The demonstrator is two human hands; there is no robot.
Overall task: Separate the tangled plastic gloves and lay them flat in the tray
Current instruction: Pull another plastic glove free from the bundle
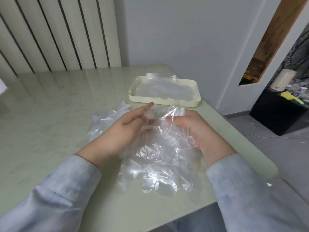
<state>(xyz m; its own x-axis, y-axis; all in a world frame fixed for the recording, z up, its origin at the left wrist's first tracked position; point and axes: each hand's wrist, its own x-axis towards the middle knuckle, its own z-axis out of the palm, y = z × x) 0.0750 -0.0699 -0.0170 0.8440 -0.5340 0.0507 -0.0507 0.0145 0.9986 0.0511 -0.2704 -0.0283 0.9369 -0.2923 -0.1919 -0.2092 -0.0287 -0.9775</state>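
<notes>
Both my hands hold a clear plastic glove (pixel 160 158) above the table, its fingers hanging toward me. My left hand (pixel 128 129) pinches its upper edge on the left. My right hand (pixel 192 129) grips the bunched edge on the right. A heap of tangled gloves (pixel 107 121) lies on the table behind my left hand. The cream tray (pixel 164 102) stands further back, with flat clear gloves (pixel 164 87) inside; some glove ends stick over its far rim.
The pale green table (pixel 50 118) ends just right of the tray and of my right hand. A white slatted radiator (pixel 55 30) stands behind it. A black cabinet (pixel 277 114) with clutter stands on the floor at right.
</notes>
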